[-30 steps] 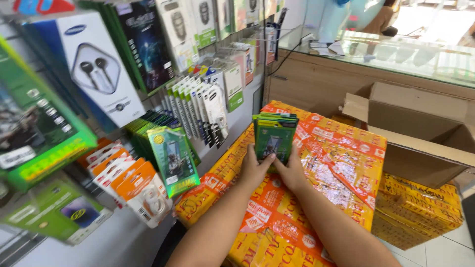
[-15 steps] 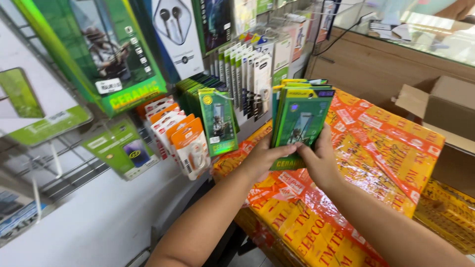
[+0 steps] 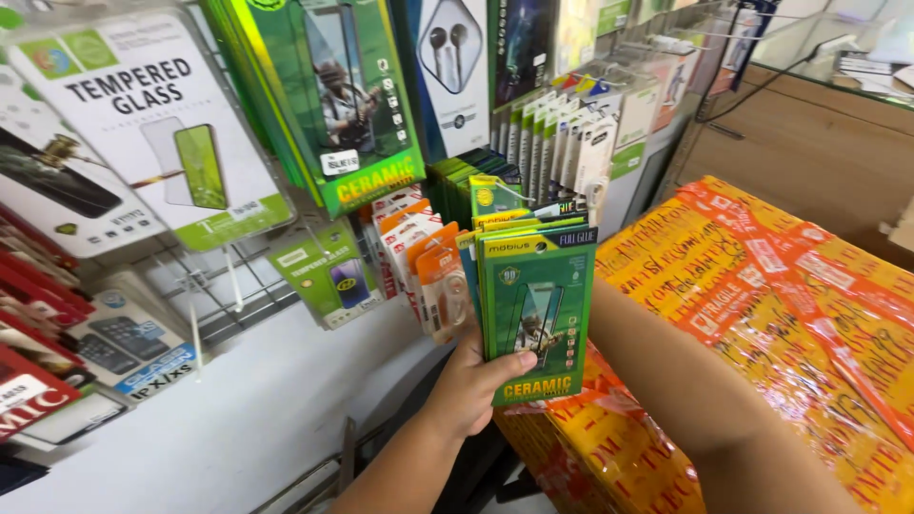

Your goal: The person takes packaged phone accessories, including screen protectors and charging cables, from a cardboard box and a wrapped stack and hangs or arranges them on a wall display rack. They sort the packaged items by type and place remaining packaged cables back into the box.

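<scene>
My left hand (image 3: 473,385) grips a fanned stack of flat green screen-protector packs (image 3: 536,305) from below, thumb across the front pack. The stack stands upright, close to the hanging display rack. My right forearm (image 3: 666,381) reaches in from the lower right and ends behind the stack, where the hand itself is hidden. Just left of the stack hang orange and white blister packs (image 3: 433,271), and more green packs (image 3: 466,176) sit on pegs behind it.
A wire display rack (image 3: 219,295) on the left carries several large green, white and red phone-accessory packs. A big yellow carton wrapped in orange tape (image 3: 790,314) sits under my right arm. A wooden counter (image 3: 819,143) stands at the back right.
The stack of green packs has been lifted off the carton and brought left toward the rack. My view has swung left and closer to the rack, and my right hand has slipped behind the stack.
</scene>
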